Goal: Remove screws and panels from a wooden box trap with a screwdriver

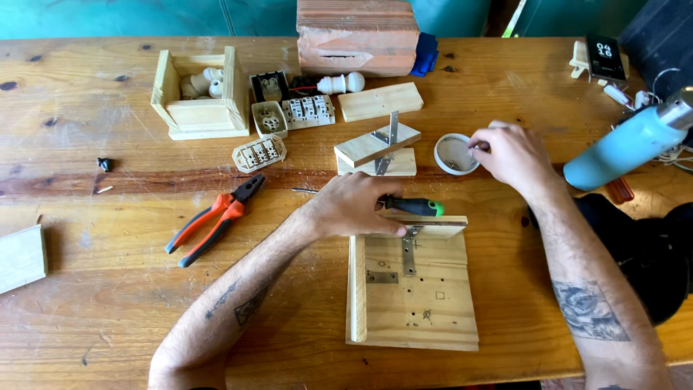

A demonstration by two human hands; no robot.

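Observation:
My left hand rests on the upper edge of a wooden board assembly and holds a screwdriver with a black and green handle. A metal angle bracket sits on the board where an upright wooden piece meets it. My right hand reaches to a small white round dish of screws, with its fingertips pinched at the dish's rim on something small that I cannot make out.
Orange-handled pliers lie left of the board. Behind are stacked wood blocks with a bracket, a wooden box, several electrical sockets, a brick, and a teal bottle at right. A wood piece lies at far left.

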